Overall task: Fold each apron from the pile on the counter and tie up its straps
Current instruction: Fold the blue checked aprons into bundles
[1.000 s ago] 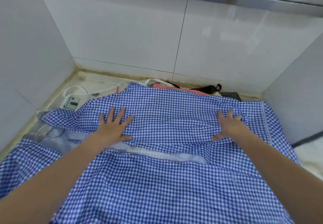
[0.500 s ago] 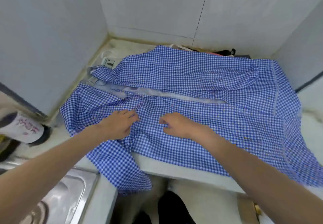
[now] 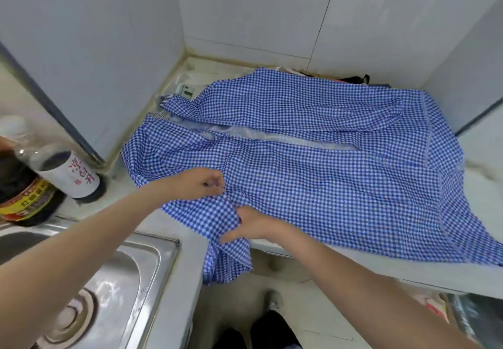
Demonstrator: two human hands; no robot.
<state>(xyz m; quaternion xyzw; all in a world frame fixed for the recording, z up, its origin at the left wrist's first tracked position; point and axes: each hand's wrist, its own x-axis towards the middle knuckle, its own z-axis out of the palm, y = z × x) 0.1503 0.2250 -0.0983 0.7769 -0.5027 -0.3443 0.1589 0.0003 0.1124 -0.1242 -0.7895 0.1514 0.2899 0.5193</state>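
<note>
A blue-and-white gingham apron (image 3: 326, 180) lies spread over the white counter (image 3: 353, 264), its far half folded toward the middle with a pale inner band showing. Part of its near left corner hangs over the counter's front edge. My left hand (image 3: 198, 184) pinches the cloth near that corner with curled fingers. My right hand (image 3: 250, 226) grips the bunched fabric right beside it at the counter edge. More aprons (image 3: 351, 79) peek out behind the gingham one, mostly hidden.
A steel sink (image 3: 89, 288) lies at the lower left. Two bottles (image 3: 49, 180) stand behind it against the wall. White tiled walls (image 3: 245, 11) close in the counter on the left, back and right. A white strap and label (image 3: 185, 87) lie at the back left.
Both hands left the far fold and came back to the near left corner, where they now gather the cloth. The camera has tilted down, bringing the sink and bottles into view.
</note>
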